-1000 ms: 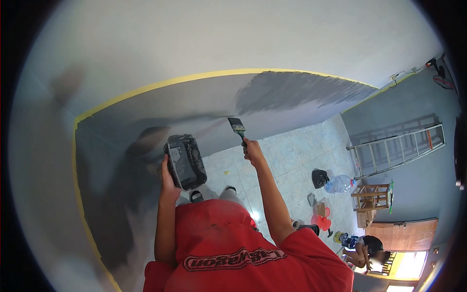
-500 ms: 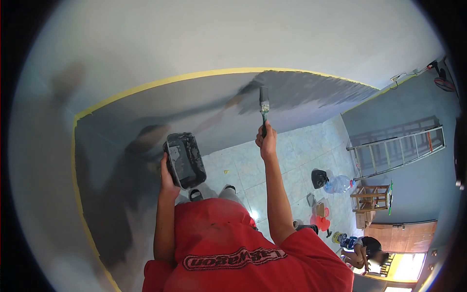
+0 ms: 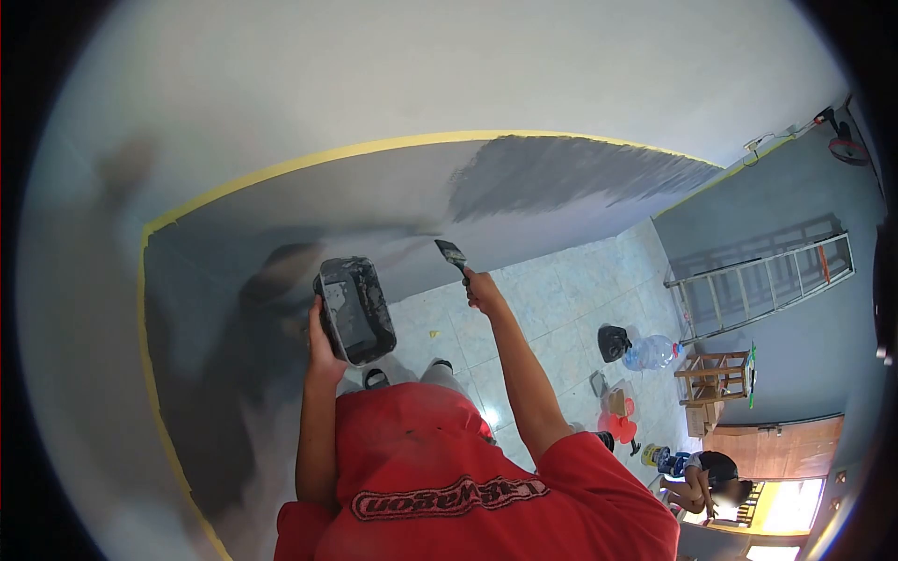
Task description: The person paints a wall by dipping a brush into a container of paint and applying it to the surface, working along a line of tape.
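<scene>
My left hand (image 3: 324,346) grips the near-left side of a black paint tray (image 3: 382,313), which has grey paint in the bottom and smears on its walls. In my right hand (image 3: 484,292) is a paintbrush (image 3: 451,252), held by its handle with the bristles pointing up and left. The brush is right of the tray and appears apart from the wall. Ahead, a patch of fresh darker grey paint (image 3: 561,178) covers part of the lighter grey wall (image 3: 374,192), beneath a curved-looking strip of yellow masking tape (image 3: 374,145).
An aluminium ladder (image 3: 767,285) leans against the right wall. On the tiled floor (image 3: 524,327) are a black bag (image 3: 614,343), a clear plastic bottle (image 3: 653,352), a wooden stool (image 3: 716,379) and red items (image 3: 620,428). Another person (image 3: 713,481) crouches near the doorway.
My right hand has brought the brush down and left, away from the tape edge towards the tray. The dark patch's left part now shows uncovered. My left hand and the tray stay put.
</scene>
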Tool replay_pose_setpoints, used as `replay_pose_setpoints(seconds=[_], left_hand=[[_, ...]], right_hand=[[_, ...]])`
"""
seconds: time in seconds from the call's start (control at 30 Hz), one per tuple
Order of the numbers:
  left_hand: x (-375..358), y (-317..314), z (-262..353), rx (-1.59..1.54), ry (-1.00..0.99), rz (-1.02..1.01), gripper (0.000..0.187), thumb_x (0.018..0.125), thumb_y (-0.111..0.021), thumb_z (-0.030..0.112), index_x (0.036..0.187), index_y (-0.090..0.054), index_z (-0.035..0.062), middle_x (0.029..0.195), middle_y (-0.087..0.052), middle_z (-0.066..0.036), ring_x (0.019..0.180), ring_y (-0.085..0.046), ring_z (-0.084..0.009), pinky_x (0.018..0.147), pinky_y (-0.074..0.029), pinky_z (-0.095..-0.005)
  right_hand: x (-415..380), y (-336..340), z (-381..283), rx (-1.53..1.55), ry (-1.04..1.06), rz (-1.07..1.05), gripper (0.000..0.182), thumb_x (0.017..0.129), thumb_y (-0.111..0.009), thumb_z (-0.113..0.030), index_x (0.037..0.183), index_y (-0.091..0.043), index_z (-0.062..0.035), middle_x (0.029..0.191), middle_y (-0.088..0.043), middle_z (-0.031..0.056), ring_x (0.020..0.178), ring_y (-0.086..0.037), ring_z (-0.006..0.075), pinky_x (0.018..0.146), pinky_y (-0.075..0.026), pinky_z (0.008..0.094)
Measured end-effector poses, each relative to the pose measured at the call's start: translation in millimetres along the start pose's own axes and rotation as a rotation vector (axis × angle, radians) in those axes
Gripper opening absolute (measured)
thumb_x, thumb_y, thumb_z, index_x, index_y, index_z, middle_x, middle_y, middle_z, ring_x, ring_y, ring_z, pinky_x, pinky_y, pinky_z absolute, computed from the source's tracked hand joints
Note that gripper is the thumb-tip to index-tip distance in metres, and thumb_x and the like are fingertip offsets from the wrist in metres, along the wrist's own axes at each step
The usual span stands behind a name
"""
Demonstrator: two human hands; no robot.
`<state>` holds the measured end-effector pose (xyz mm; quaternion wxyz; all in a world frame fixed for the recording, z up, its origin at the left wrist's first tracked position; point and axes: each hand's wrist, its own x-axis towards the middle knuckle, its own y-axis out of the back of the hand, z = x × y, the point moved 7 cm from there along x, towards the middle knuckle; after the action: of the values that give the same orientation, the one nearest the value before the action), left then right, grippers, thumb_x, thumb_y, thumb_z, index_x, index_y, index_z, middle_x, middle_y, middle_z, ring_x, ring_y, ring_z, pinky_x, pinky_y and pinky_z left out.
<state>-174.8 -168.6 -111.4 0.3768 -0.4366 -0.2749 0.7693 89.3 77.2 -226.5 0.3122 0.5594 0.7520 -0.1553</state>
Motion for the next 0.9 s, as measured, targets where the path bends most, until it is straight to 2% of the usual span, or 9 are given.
replay_pose_setpoints(seconds=[0.1, 0.2, 0.3, 0.37, 0.5, 0.6, 0.7, 0.8, 0.9], left_hand=[[-1.2, 1.8, 1.2, -0.010, -0.011, 0.008, 0.053, 0.101, -0.046, 0.051, 0.132, -0.058, 0.0097, 0.125, -0.064, -0.006, 0.113, -0.061, -0.0217, 0.100, -0.048, -0.0371], [-1.4, 1.0, 0.3, 0.011, -0.012, 0.013, 0.052, 0.101, -0.046, 0.050, 0.132, -0.058, 0.0096, 0.125, -0.064, -0.006, 0.113, -0.061, -0.0213, 0.100, -0.048, -0.0371], [-3.3, -3.0, 1.3, 0.017, -0.015, 0.009, 0.052, 0.102, -0.045, 0.050, 0.132, -0.057, 0.0095, 0.125, -0.064, -0.006, 0.113, -0.061, -0.0211, 0.100, -0.048, -0.0369], [-1.6, 0.3, 0.5, 0.025, -0.024, -0.012, 0.052, 0.101, -0.045, 0.051, 0.132, -0.057, 0.0095, 0.124, -0.064, -0.006, 0.113, -0.061, -0.0212, 0.100, -0.048, -0.0368], [2.4, 4.2, -2.1, 0.026, -0.009, -0.036, 0.052, 0.101, -0.046, 0.051, 0.131, -0.057, 0.0096, 0.124, -0.064, -0.006, 0.113, -0.061, -0.0212, 0.099, -0.048, -0.0366], [8.2, 12.7, -7.7, 0.008, 0.012, -0.024, 0.053, 0.101, -0.046, 0.051, 0.131, -0.057, 0.0096, 0.124, -0.064, -0.006, 0.112, -0.061, -0.0213, 0.099, -0.048, -0.0365], [10.5, 14.6, -12.6, 0.014, 0.037, -0.028, 0.053, 0.101, -0.046, 0.051, 0.132, -0.057, 0.0096, 0.124, -0.064, -0.006, 0.112, -0.061, -0.0213, 0.099, -0.048, -0.0366], [11.3, 11.6, -12.7, 0.017, 0.035, -0.061, 0.053, 0.101, -0.046, 0.051, 0.132, -0.057, 0.0094, 0.124, -0.064, -0.006, 0.113, -0.061, -0.0215, 0.099, -0.048, -0.0369], [9.4, 11.4, -10.5, 0.025, 0.034, -0.049, 0.053, 0.101, -0.045, 0.051, 0.132, -0.056, 0.0092, 0.125, -0.063, -0.006, 0.114, -0.061, -0.0218, 0.100, -0.047, -0.0373]], right_hand=[[-3.7, 4.3, -7.1, 0.036, 0.037, 0.015, 0.041, 0.101, -0.054, -0.039, 0.069, -0.047, -0.0134, 0.050, -0.030, -0.0058, 0.037, -0.026, 0.0085, 0.035, -0.020, 0.0279], [-3.3, 12.5, -33.9, 0.051, 0.188, 0.117, 0.040, 0.101, -0.054, -0.038, 0.071, -0.050, -0.0123, 0.052, -0.031, -0.0058, 0.039, -0.029, 0.0078, 0.036, -0.021, 0.0282], [-35.6, 25.6, -85.2, 0.009, 0.387, 0.292, 0.041, 0.102, -0.054, -0.038, 0.071, -0.051, -0.0111, 0.054, -0.032, -0.0065, 0.041, -0.030, 0.0065, 0.037, -0.021, 0.0273], [-58.8, 25.3, -106.8, 0.141, 0.445, 0.240, 0.042, 0.102, -0.054, -0.039, 0.070, -0.050, -0.0107, 0.055, -0.033, -0.0067, 0.042, -0.029, 0.0058, 0.037, -0.021, 0.0266], [-65.0, 21.7, -101.6, 0.373, 0.548, 0.138, 0.045, 0.102, -0.053, -0.040, 0.069, -0.048, -0.0108, 0.055, -0.034, -0.0075, 0.042, -0.028, 0.0046, 0.038, -0.019, 0.0251], [-45.8, 12.5, -84.2, 0.409, 0.517, 0.110, 0.044, 0.102, -0.054, -0.041, 0.069, -0.049, -0.0112, 0.055, -0.033, -0.0077, 0.041, -0.027, 0.0050, 0.037, -0.019, 0.0251], [-1.3, 5.9, -43.5, 0.163, 0.344, 0.185, 0.043, 0.100, -0.056, -0.043, 0.070, -0.050, -0.0121, 0.053, -0.033, -0.0063, 0.040, -0.029, 0.0061, 0.036, -0.021, 0.0259], [23.3, 0.9, -10.7, 0.026, 0.084, 0.140, 0.043, 0.097, -0.059, -0.044, 0.069, -0.052, -0.0119, 0.051, -0.036, -0.0031, 0.038, -0.033, 0.0095, 0.035, -0.025, 0.0292], [46.2, 4.6, 32.3, -0.241, 0.091, 0.085, 0.043, 0.095, -0.061, -0.043, 0.070, -0.055, -0.0086, 0.051, -0.040, 0.0007, 0.038, -0.036, 0.0140, 0.034, -0.029, 0.0335]])
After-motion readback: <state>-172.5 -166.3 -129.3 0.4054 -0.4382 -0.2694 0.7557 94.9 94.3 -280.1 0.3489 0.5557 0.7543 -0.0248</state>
